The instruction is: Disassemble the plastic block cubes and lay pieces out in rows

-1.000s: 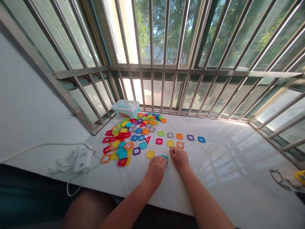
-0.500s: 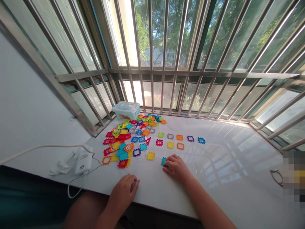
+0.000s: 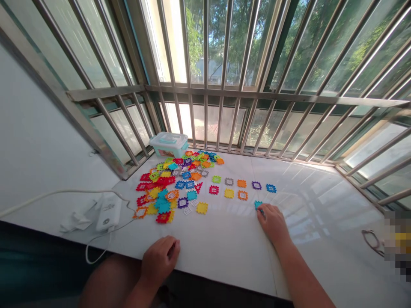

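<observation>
My right hand (image 3: 273,220) has its fingertips closed on the near edge of a teal notched square tile (image 3: 258,205), low over or on the white tabletop. Behind it lie loose rows of single tiles, among them an orange window tile (image 3: 243,195), a purple frame tile (image 3: 256,185) and a blue tile (image 3: 271,188). My left hand (image 3: 160,259) rests at the table's front edge, fingers curled in, with nothing visible in it. Beyond that hand spreads a heap of colourful plastic tiles (image 3: 163,194), with a yellow tile (image 3: 202,208) at its right side.
A clear lidded box (image 3: 169,144) with teal latches stands in the back corner. At left are a white power strip (image 3: 109,211) with cables and crumpled tissue (image 3: 75,220). Metal window bars (image 3: 205,92) line the back. Eyeglasses (image 3: 372,243) lie at far right.
My right hand has carried the teal tile to the right, below the right end of the tile rows. My left hand stays near the front edge, still curled. The view has shifted slightly.
</observation>
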Motion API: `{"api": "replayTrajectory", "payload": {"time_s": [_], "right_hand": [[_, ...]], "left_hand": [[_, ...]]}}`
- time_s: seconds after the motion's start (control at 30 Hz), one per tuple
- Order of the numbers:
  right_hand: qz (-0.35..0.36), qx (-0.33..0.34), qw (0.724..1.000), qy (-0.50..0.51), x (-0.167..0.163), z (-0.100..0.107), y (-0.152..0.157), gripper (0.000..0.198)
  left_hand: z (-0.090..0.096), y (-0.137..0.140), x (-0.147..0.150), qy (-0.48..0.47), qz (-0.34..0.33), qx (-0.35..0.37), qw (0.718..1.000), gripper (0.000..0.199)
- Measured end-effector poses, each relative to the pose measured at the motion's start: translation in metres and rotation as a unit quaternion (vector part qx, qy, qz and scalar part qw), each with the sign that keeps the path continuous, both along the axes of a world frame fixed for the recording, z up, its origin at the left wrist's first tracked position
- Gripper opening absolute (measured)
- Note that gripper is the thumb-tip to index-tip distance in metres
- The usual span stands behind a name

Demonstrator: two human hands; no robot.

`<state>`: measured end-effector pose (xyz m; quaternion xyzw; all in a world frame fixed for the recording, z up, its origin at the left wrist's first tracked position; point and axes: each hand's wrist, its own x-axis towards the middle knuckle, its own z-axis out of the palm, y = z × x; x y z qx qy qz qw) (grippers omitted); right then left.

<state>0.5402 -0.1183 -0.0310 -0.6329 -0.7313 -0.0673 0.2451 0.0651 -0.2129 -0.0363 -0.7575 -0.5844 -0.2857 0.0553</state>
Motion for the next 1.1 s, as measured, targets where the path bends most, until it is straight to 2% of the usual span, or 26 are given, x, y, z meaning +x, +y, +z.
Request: {"api": "replayTrajectory", "payload": {"time_s": [0.2, 0.4, 0.63, 0.8, 0.93, 1.1], "right_hand": [[-0.054, 0.008, 0.998, -0.001, -0.005, -0.006, 0.013, 0.027], [-0.061, -0.018, 0.997, -0.034, -0.010, -0.002, 0.014, 0.039], [-0.051, -0.018, 0.998, -0.042, -0.007, -0.005, 0.013, 0.041], [-0.047, 0.030, 0.998, -0.041, -0.005, -0.008, 0.013, 0.042], [-0.039, 0.084, 0.995, -0.022, -0.004, -0.006, 0.011, 0.032], [-0.046, 0.095, 0.994, -0.012, -0.005, -0.003, 0.009, 0.023]], "left_hand": [[-0.004, -0.004, 0.000, 0.013, -0.001, 0.042, 0.999, 0.033], [-0.007, -0.004, 0.000, 0.015, 0.004, 0.053, 0.998, 0.032], [-0.005, -0.004, 0.002, 0.015, 0.009, 0.041, 0.999, 0.032], [-0.005, -0.003, 0.001, 0.014, 0.017, 0.018, 1.000, 0.030], [-0.004, -0.001, -0.001, 0.001, 0.011, -0.005, 1.000, 0.031], [0.005, 0.013, -0.015, -0.041, -0.002, -0.023, 0.999, 0.031]]}}
